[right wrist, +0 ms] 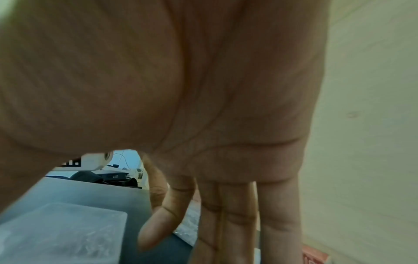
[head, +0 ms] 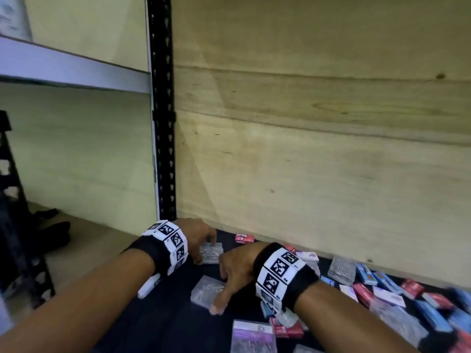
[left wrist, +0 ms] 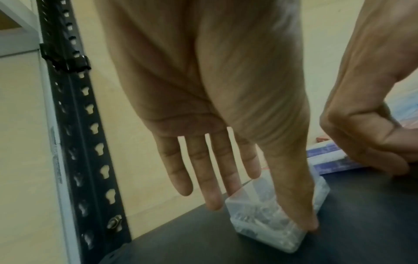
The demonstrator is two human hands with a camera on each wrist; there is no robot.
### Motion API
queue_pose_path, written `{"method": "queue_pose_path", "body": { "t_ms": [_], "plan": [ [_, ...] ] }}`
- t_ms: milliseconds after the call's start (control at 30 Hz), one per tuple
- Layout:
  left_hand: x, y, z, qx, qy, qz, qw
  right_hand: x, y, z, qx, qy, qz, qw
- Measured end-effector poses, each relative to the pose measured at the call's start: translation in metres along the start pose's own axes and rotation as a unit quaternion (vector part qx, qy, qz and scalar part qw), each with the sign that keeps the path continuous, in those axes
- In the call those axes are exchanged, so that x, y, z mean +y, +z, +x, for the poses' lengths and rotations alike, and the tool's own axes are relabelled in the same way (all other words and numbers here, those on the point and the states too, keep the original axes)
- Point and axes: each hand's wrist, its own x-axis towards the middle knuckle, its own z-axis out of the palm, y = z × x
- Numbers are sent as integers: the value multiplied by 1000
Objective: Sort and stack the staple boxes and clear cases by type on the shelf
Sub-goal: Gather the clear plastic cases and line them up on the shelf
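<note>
On the black shelf (head: 178,314) my left hand (head: 204,250) pinches a clear case (head: 210,254) of metal clips near the back left corner. In the left wrist view the thumb (left wrist: 300,205) runs down the side of this case (left wrist: 267,223) and the fingers (left wrist: 212,196) reach behind it. My right hand (head: 221,289) hovers just right of it, holding nothing, with its thumb over the edge of a second clear case (head: 205,291). That second case (right wrist: 63,232) lies flat at the lower left of the right wrist view, beside the right hand (right wrist: 203,241).
Red (head: 244,238), blue (head: 367,275) and white staple boxes lie scattered with more clear cases (head: 341,270) along the right of the shelf. A purple-labelled case (head: 252,337) lies near the front. A wooden back panel (head: 305,149) and a black perforated upright (head: 163,110) bound the bay.
</note>
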Motion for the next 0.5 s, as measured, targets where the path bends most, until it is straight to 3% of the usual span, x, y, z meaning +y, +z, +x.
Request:
{"method": "queue_pose_path", "body": {
  "t_ms": [233, 367, 500],
  "plan": [
    [-27, 6, -18, -37, -4, -77, 996, -14, 3, 3, -5, 30, -10, 1000],
    [-49, 10, -30, -60, -33, -120, 990, -18, 1, 6, -1, 32, -32, 999],
    [-58, 11, -36, -84, -74, -180, 977, -12, -8, 3, -9, 32, 22, 999]
  ]
}}
